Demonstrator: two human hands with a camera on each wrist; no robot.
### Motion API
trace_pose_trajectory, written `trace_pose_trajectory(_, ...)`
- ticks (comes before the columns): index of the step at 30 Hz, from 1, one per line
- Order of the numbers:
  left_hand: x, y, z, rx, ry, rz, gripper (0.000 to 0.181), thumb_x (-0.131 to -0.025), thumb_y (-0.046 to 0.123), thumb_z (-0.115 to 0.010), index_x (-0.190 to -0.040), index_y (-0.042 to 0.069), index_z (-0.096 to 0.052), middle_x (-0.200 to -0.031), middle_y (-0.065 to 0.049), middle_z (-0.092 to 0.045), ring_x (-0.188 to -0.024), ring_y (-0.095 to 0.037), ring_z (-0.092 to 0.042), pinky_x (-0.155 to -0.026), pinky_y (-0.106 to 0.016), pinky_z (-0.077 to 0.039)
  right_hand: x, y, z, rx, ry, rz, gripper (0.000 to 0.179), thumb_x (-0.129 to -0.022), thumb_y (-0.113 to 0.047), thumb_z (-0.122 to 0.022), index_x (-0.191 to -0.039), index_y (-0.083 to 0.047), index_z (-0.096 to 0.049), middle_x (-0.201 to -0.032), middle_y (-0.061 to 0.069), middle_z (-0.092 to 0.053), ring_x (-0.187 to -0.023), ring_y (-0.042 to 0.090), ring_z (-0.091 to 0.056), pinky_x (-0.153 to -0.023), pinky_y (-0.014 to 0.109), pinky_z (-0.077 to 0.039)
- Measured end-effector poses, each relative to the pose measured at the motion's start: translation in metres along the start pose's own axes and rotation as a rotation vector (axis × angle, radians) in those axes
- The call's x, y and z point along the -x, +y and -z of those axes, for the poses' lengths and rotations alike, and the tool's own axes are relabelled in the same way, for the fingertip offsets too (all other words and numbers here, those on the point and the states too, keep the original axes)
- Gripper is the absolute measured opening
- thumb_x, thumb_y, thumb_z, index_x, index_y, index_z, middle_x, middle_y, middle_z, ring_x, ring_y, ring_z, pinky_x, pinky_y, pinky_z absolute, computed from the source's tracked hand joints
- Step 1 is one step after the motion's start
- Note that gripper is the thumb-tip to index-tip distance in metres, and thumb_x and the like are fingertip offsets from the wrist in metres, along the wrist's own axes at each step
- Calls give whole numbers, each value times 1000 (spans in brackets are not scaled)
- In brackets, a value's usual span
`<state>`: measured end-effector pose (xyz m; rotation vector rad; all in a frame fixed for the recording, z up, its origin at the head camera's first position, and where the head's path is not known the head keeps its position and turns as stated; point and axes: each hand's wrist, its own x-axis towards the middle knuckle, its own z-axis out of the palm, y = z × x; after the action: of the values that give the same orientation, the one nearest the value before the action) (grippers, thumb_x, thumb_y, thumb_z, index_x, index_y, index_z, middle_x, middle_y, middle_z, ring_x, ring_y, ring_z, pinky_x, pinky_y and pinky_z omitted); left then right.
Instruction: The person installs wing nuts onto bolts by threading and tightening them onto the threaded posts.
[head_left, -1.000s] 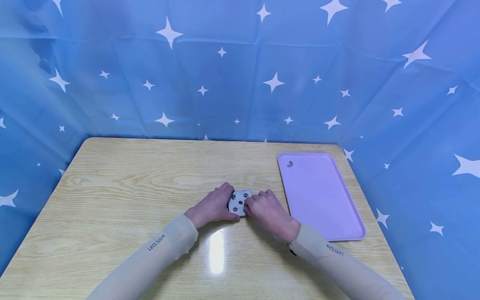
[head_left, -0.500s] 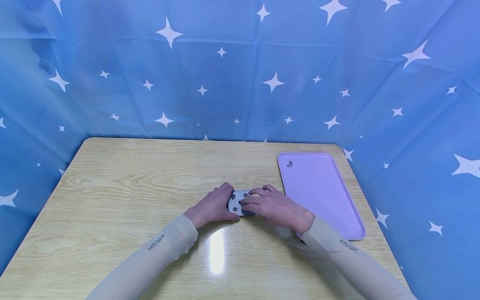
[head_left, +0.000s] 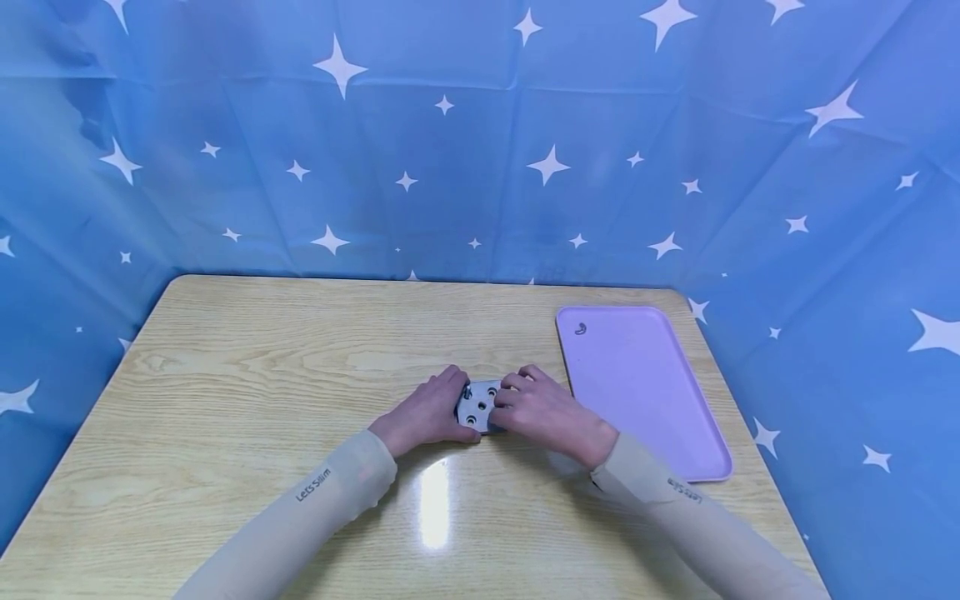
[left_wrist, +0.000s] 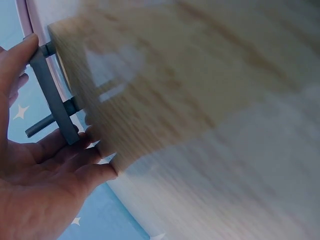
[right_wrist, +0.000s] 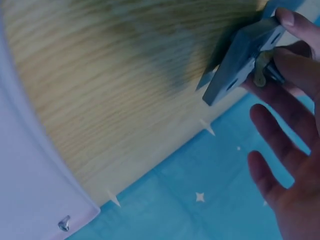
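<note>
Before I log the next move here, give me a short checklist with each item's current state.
1. Left hand holding the metal plate: ok, it grips one side.
2. Right hand on the brass-coloured piece: ok, held by thumb and finger.
3. Brass-coloured piece fixed to the metal plate: cannot tell, fingers partly cover it.
4. Metal plate flush with the table: not ok, the left wrist view shows a gap.
5. Small metal part inside the purple tray: ok, near a corner.

A starry blue cloth (head_left: 480, 137) backs the wooden table (head_left: 300, 350).
</note>
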<state>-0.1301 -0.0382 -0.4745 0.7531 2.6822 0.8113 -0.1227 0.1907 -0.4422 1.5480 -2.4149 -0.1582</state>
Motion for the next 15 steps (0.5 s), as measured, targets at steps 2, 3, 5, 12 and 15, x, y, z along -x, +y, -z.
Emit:
trace_pose_trajectory(2, 0, 0, -1, 0, -2, 2, 67, -74, 39, -92, -118, 4, -55, -107, -3, -51, -84, -19, -49, -73, -35, -44, -1, -3, -2, -4, 10, -29, 12, -85, -13, -81, -89, -22, -74, -91, -7, -71, -92, 18, -62, -85, 39, -49)
trace_pose_trajectory(3, 0, 0, -1, 0, -4, 4, 67, -74, 39, -92, -117, 4, -55, -107, -3, -51, -84, -19, -49, -73, -35, -43, -1, -4, -2, -10, 14, -47, 11, -85, -14, -81, -89, -21, -74, -89, -7, -70, -89, 18, -62, -82, 38, -48)
trace_pose_trajectory(5, 0, 0, -1, -2, -7, 8, 66, -74, 39, -92, -117, 5, -55, -107, -3, -51, -84, -20, -49, -73, -35, -43, -2, -8, -4, -28, 19, -88, 9, -87, -15, -80, -89, -20, -73, -87, -6, -70, -84, 18, -61, -77, 37, -47)
trace_pose_trajectory(12, 0, 0, -1, 0, -8, 2, 68, -74, 40, -92, -118, 4, -55, -108, -3, -51, -85, -19, -49, -73, -35, -43, -5, -20, -12, -102, 45, -254, 6, -90, -15, -79, -87, -14, -74, -83, 0, -70, -69, 18, -59, -62, 32, -44)
trace_pose_trajectory(15, 0, 0, -1, -6, -9, -1, 69, -73, 40, -92, -118, 4, -55, -109, -4, -51, -85, -19, -49, -73, -34, -44, -6, -24, -14, -140, 73, -319, 9, -90, -13, -78, -83, -12, -72, -77, 0, -67, -62, 17, -56, -57, 32, -43)
